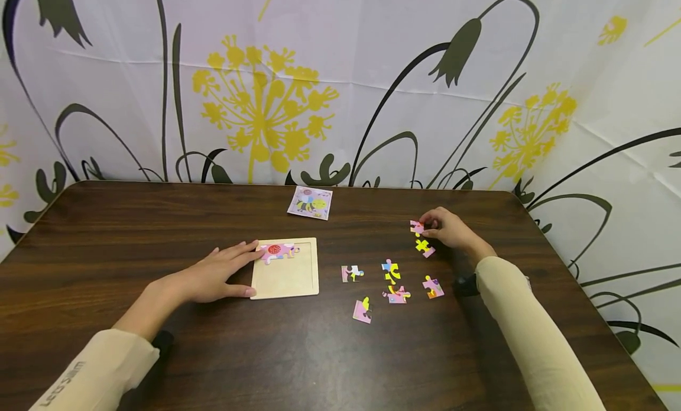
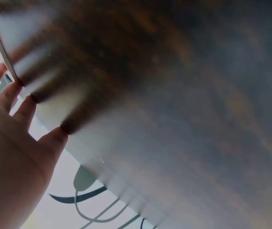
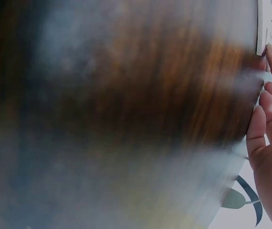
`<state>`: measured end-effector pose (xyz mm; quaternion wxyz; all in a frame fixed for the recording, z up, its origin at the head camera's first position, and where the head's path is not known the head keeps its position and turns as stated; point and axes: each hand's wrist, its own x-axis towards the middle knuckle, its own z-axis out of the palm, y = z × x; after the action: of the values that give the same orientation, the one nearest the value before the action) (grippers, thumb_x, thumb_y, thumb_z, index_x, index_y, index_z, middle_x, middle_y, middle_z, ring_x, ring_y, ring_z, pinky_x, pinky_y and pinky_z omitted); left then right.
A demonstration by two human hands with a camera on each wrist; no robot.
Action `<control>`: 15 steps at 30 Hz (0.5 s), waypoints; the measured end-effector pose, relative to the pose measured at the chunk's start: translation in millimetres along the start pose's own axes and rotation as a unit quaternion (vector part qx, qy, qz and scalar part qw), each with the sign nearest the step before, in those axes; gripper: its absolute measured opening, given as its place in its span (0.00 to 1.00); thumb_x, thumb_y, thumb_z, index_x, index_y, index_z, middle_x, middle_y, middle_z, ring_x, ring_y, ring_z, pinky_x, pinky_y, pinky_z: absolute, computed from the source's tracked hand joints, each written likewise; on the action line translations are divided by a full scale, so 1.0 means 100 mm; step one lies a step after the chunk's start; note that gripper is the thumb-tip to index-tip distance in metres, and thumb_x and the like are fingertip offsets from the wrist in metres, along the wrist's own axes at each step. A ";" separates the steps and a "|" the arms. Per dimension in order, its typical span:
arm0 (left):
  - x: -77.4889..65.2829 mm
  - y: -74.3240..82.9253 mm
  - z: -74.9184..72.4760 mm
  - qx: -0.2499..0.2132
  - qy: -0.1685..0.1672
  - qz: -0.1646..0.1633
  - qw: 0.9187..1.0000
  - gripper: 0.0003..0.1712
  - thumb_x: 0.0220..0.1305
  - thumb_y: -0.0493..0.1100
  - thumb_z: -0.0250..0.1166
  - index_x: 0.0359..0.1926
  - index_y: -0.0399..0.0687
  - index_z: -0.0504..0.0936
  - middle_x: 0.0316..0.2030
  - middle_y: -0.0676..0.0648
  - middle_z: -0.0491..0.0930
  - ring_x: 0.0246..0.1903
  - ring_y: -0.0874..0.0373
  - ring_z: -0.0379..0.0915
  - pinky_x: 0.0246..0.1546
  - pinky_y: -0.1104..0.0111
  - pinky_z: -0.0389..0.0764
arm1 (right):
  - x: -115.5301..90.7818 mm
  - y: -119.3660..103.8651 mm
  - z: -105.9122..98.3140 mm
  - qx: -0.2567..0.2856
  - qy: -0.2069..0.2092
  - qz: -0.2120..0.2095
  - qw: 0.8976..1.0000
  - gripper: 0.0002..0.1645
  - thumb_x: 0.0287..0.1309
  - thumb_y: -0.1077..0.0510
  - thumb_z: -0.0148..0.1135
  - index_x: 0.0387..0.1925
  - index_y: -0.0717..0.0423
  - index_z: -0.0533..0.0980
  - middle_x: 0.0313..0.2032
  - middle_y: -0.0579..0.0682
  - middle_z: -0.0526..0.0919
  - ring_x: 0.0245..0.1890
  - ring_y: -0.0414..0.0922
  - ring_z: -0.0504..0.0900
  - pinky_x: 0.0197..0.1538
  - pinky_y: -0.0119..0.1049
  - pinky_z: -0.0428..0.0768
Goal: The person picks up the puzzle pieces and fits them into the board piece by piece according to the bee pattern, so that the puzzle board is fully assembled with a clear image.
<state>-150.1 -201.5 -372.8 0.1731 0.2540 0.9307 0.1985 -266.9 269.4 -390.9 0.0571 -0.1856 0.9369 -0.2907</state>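
A shallow wooden puzzle tray lies left of the middle of the table. Pink puzzle pieces with a red round patch fill part of its upper edge. My left hand rests at the tray's left side, fingers extended and thumb at the lower left corner; its fingers also show in the left wrist view. At the right, my right hand pinches a pink puzzle piece between thumb and finger. Just below that piece lies a yellow and pink puzzle piece.
Several loose pieces lie between tray and right arm, among them a white and pink piece, a blue and yellow piece and a pink corner piece. A picture card lies behind them, near the patterned curtain at the table's back edge.
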 end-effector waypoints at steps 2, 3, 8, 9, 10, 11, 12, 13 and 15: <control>0.00 0.00 0.00 0.000 0.000 -0.001 1.000 0.49 0.52 0.63 0.62 0.68 0.43 0.56 0.68 0.36 0.48 0.66 0.38 0.41 0.57 0.36 0.41 | 0.00 0.01 0.01 -0.003 0.003 -0.006 1.000 0.13 0.51 0.67 0.64 0.40 0.66 0.75 0.34 0.56 0.70 0.33 0.49 0.67 0.37 0.39 0.66; 0.00 0.00 0.00 -0.001 0.000 -0.001 1.000 0.49 0.52 0.63 0.62 0.68 0.44 0.56 0.68 0.36 0.48 0.66 0.38 0.41 0.57 0.36 0.41 | 0.00 0.01 0.01 -0.005 0.005 -0.008 1.000 0.13 0.51 0.67 0.64 0.40 0.66 0.75 0.34 0.56 0.70 0.33 0.48 0.67 0.37 0.39 0.66; 0.01 -0.02 0.02 -0.001 0.001 0.001 1.000 0.49 0.51 0.64 0.62 0.68 0.44 0.57 0.68 0.36 0.48 0.66 0.38 0.40 0.57 0.36 0.41 | -0.01 0.02 0.02 -0.013 0.006 -0.009 1.000 0.12 0.51 0.67 0.64 0.39 0.65 0.75 0.35 0.56 0.71 0.34 0.49 0.68 0.38 0.40 0.67; 0.01 -0.02 0.02 -0.001 0.002 0.002 1.000 0.49 0.51 0.64 0.61 0.68 0.44 0.57 0.68 0.36 0.48 0.66 0.38 0.40 0.57 0.36 0.41 | -0.01 0.02 0.02 -0.014 0.006 -0.008 1.000 0.11 0.51 0.67 0.64 0.38 0.65 0.75 0.35 0.56 0.71 0.34 0.49 0.68 0.38 0.40 0.67; 0.01 -0.03 0.02 -0.001 0.002 0.002 1.000 0.49 0.51 0.65 0.61 0.68 0.44 0.57 0.68 0.36 0.48 0.66 0.38 0.40 0.57 0.36 0.41 | -0.01 0.02 0.02 -0.015 0.005 -0.007 1.000 0.11 0.51 0.67 0.64 0.38 0.65 0.75 0.35 0.56 0.71 0.34 0.49 0.68 0.38 0.40 0.67; 0.01 -0.02 0.02 -0.001 0.002 0.002 1.000 0.49 0.52 0.65 0.61 0.68 0.44 0.56 0.68 0.36 0.48 0.66 0.38 0.40 0.57 0.36 0.41 | -0.01 0.02 0.02 -0.016 0.005 -0.007 1.000 0.11 0.51 0.66 0.64 0.38 0.65 0.75 0.35 0.56 0.71 0.34 0.49 0.68 0.38 0.40 0.67; 0.01 -0.02 0.02 0.000 0.003 0.002 1.000 0.49 0.52 0.64 0.61 0.68 0.44 0.56 0.68 0.36 0.48 0.66 0.37 0.41 0.57 0.36 0.41 | -0.01 0.02 0.02 -0.016 0.005 -0.008 1.000 0.11 0.51 0.66 0.64 0.38 0.66 0.75 0.35 0.56 0.71 0.34 0.50 0.68 0.38 0.40 0.67; 0.01 -0.02 0.02 0.000 0.003 0.002 1.000 0.49 0.52 0.64 0.61 0.68 0.44 0.56 0.68 0.36 0.48 0.66 0.37 0.41 0.57 0.36 0.41 | -0.01 0.01 0.02 -0.017 0.006 -0.008 1.000 0.11 0.51 0.66 0.64 0.38 0.66 0.75 0.35 0.56 0.71 0.34 0.50 0.68 0.38 0.40 0.67; 0.01 -0.02 0.02 0.001 0.003 0.001 1.000 0.49 0.52 0.64 0.61 0.68 0.44 0.56 0.68 0.36 0.48 0.66 0.37 0.41 0.57 0.36 0.41 | -0.02 0.00 0.01 -0.018 0.005 -0.010 1.000 0.11 0.51 0.67 0.64 0.38 0.66 0.75 0.35 0.57 0.71 0.34 0.50 0.69 0.37 0.40 0.67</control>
<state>-151.1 -202.0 -375.4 0.1698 0.2549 0.9310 0.1988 -265.0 269.7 -392.3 0.0458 -0.1945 0.9404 -0.2751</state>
